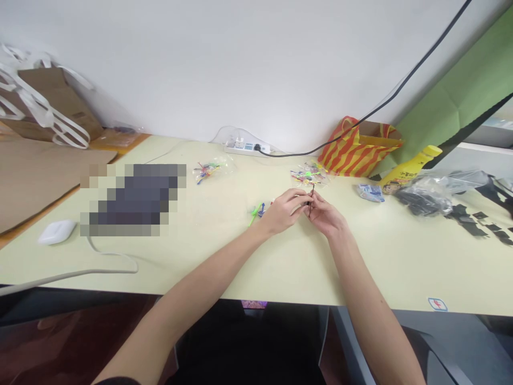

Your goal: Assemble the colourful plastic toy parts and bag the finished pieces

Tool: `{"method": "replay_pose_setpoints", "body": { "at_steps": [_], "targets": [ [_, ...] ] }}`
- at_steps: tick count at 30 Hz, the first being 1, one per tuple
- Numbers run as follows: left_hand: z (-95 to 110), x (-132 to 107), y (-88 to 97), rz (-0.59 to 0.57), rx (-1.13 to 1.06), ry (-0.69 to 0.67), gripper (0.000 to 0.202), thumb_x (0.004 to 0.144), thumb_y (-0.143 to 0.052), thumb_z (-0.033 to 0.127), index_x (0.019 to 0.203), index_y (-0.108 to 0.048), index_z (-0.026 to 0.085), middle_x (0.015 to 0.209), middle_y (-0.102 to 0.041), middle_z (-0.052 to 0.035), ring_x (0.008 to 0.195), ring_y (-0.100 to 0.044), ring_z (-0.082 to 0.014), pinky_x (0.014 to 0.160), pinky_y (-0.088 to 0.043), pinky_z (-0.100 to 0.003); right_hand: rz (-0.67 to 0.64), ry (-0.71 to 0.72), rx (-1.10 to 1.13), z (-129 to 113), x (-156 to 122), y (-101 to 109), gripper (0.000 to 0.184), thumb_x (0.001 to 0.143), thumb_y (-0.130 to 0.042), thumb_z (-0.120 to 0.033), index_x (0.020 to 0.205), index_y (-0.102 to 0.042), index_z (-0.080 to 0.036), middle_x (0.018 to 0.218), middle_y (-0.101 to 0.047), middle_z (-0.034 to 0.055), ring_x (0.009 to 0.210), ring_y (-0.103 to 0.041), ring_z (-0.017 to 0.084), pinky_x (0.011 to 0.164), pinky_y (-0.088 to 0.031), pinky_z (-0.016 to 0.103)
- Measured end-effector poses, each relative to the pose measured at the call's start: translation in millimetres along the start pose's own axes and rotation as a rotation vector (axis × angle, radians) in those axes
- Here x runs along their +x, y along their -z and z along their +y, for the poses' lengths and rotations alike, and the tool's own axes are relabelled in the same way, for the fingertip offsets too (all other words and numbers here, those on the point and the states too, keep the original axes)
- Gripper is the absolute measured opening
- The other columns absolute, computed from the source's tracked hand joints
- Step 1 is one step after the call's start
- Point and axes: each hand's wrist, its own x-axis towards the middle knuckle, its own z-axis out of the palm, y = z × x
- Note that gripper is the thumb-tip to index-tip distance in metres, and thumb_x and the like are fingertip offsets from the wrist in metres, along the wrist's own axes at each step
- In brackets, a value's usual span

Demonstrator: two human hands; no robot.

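Above the pale yellow table (192, 256), my left hand (282, 211) and my right hand (326, 215) meet with fingers closed. Between their fingertips is a thin black stick-like piece (312, 193), held roughly upright; its exact kind is too small to make out. Just left of my left hand lie small plastic pieces, a green one (254, 215) and a blue one (262, 209), partly covered by that hand. Behind the hands sits a clear bag of colourful plastic pieces (308, 175). A similar bag (208, 171) lies farther left.
At the back stand a power strip (246, 147) and a red-yellow striped bag (358, 149). To the right are a yellow bottle (411, 170), a blue-white packet (371, 192) and black scraps (468, 222). A white case (57, 232), cable (80, 273) and pixelated dark object (134, 200) lie left.
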Motion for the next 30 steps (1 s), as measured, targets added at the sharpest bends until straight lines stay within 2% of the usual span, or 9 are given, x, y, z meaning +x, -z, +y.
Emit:
{"method": "replay_pose_setpoints", "body": {
  "at_steps": [4,8,15,20,30],
  "targets": [
    [2,0,-1.5,0.045,-0.056,0.034,0.022,0.097,-0.061,0.021,0.118,-0.069,0.020,0.120,-0.068,-0.0106,0.118,-0.064,-0.0200,0.106,-0.054,-0.039,-0.003,-0.019,0.003,0,-2,-4,0.024,0.074,-0.083,-0.011,0.091,-0.072,-0.024,0.085,-0.070,-0.0044,0.070,-0.062,0.006,0.067,-0.055,0.017],
    [9,1,-2.6,0.105,-0.154,0.132,0.021,0.096,-0.063,0.023,0.115,-0.072,0.019,0.118,-0.070,-0.0104,0.114,-0.068,-0.0198,0.104,-0.056,-0.038,-0.021,-0.022,-0.001,-1,-3,-6,0.021,0.076,-0.083,-0.015,0.089,-0.072,-0.027,0.084,-0.069,-0.0036,0.082,-0.066,0.010,0.068,-0.057,0.019],
    [12,4,-6.0,0.159,-0.411,0.271,0.026,0.098,-0.062,0.031,0.117,-0.070,0.015,0.119,-0.070,-0.0128,0.102,-0.072,-0.0172,0.094,-0.062,-0.033,-0.031,-0.027,0.003,-3,-3,-3,0.025,0.074,-0.085,-0.014,0.090,-0.071,-0.026,0.088,-0.070,-0.0060,0.072,-0.064,0.004,0.066,-0.058,0.013],
    [9,3,-5.8,0.138,-0.337,0.249,0.025,0.096,-0.065,0.033,0.112,-0.072,0.015,0.116,-0.072,-0.0118,0.103,-0.072,-0.0181,0.094,-0.062,-0.033,-0.019,-0.023,-0.015,-1,-4,-5,0.026,0.073,-0.087,-0.016,0.093,-0.072,-0.025,0.087,-0.070,-0.0052,0.070,-0.064,0.005,0.068,-0.060,0.014],
    [7,2,-3.9,0.154,-0.232,0.243,0.022,0.095,-0.066,0.027,0.112,-0.072,0.015,0.113,-0.073,-0.0113,0.095,-0.073,-0.0171,0.093,-0.061,-0.034,-0.036,-0.039,-0.093,3,-1,-6,0.021,0.074,-0.088,-0.025,0.085,-0.071,-0.021,0.090,-0.069,-0.0001,0.070,-0.061,0.007,0.062,-0.057,0.016]
  ]
}}
